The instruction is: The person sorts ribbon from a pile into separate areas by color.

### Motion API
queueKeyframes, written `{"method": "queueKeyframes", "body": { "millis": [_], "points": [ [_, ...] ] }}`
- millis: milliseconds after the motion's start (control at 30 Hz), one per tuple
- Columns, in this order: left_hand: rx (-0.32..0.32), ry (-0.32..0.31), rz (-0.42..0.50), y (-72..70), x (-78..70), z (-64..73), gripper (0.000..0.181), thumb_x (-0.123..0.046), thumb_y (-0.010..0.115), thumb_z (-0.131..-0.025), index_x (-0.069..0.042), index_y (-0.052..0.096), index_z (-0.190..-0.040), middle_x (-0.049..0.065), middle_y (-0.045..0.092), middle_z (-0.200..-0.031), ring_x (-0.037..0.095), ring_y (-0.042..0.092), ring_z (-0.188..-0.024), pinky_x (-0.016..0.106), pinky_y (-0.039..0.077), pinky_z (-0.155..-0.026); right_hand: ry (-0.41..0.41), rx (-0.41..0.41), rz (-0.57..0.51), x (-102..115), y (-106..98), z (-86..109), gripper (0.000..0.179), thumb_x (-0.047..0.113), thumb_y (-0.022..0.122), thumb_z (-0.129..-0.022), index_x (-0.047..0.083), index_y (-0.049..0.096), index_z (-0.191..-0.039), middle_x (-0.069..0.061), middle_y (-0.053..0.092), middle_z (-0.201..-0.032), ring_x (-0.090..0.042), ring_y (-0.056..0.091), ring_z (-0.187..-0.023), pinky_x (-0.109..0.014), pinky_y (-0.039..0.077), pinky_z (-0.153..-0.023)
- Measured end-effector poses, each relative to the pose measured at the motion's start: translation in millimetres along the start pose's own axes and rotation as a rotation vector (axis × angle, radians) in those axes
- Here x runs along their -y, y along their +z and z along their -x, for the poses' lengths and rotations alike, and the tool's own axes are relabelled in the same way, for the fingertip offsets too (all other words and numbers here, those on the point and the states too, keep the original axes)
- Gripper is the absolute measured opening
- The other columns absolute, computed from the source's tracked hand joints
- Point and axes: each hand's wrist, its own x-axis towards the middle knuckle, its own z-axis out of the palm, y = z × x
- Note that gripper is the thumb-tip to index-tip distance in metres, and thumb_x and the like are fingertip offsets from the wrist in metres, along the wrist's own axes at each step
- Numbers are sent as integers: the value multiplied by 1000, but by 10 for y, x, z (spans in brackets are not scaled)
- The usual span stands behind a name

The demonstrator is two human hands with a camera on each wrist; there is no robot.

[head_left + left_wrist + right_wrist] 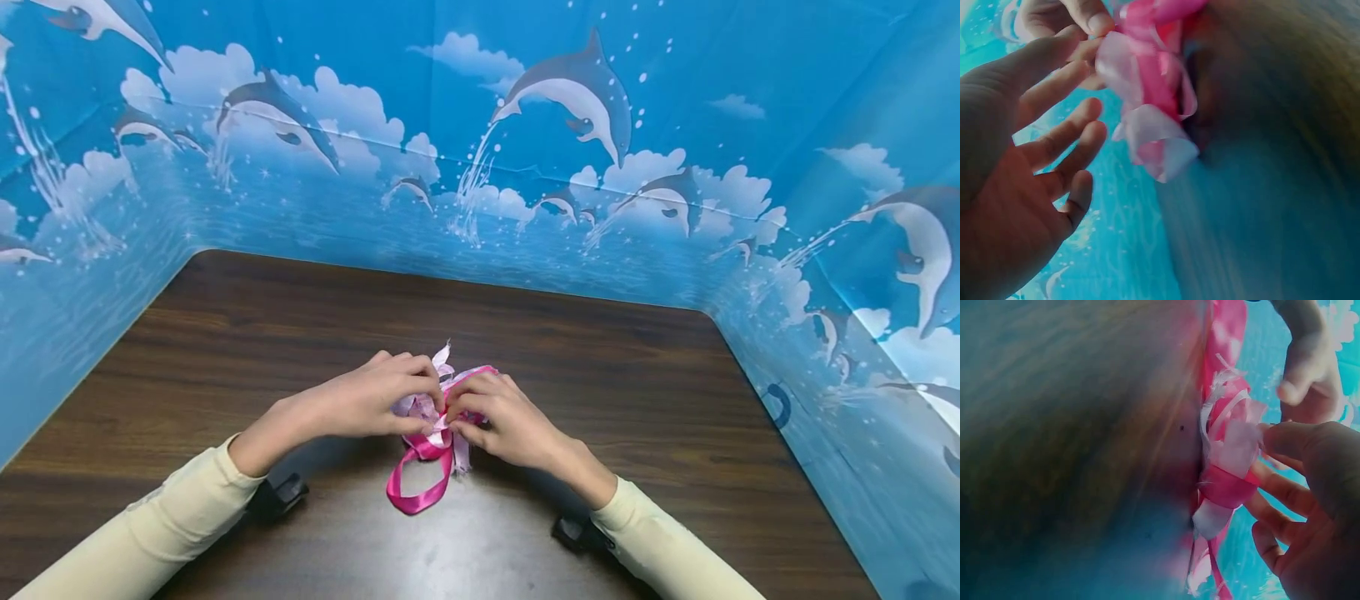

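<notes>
A bow of pink and white ribbon (422,408) lies on the table between two bare hands. A bright pink satin loop (420,502) trails from it toward the near side. My left hand (382,393) comes in from the left, its thumb and forefinger pinching at the bow's middle. From the other side my right hand (510,417) pinches a whitish fold of ribbon (1241,444) between thumb and forefinger. In the left wrist view the remaining fingers (1069,150) of the left hand are spread loosely beside the ribbon loops. Frayed white ends stick out at the bow's far and near sides.
The dark wood-grain table (262,317) is walled at its back and sides by a blue dolphin-print backdrop (375,217). Black straps with small devices (277,497) sit under both wrists, close over the tabletop.
</notes>
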Motion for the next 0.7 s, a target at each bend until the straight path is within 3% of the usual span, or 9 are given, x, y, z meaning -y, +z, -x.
{"method": "queueKeyframes", "body": {
  "millis": [100,267,400,533,700],
  "points": [
    [44,19,-69,41,27,-1,29,-36,87,-83,-23,75,-106,-7,56,-108,13,51,-101,45,39,-88,4,6,10,-30,14,3,12,20,79,-91,15,74,-101,3,65,-116,-15,53,-117,-43,39,-98],
    [12,15,-110,34,47,-1,22,-33,86,-84,-24,76,-101,-8,56,-106,11,50,-98,43,39,-88,19,-1,-1,-49,-7,-8,13,22,80,-91,18,73,-101,4,64,-117,-13,51,-116,-42,39,-94],
    [-25,15,-10,-9,23,4,21,-32,85,-86,-24,74,-101,-11,57,-107,10,52,-99,44,40,-88,18,-6,-40,-49,-30,-12,18,25,79,-92,18,73,-107,3,63,-122,-11,50,-118,-41,37,-94],
    [-44,60,134,-59,-17,4,18,-27,81,-89,-24,70,-103,-13,58,-108,14,56,-101,46,39,-88,-4,-19,-154,-48,-82,-8,13,22,75,-95,17,74,-107,0,65,-124,-9,50,-120,-43,35,-96],
    [-26,102,309,-164,-34,-2,16,-22,80,-90,-26,69,-101,-14,61,-104,18,60,-95,45,49,-82,40,-23,-476,-24,-262,8,9,13,73,-96,16,74,-104,3,69,-114,-15,60,-113,-42,48,-94]
  ]
}}
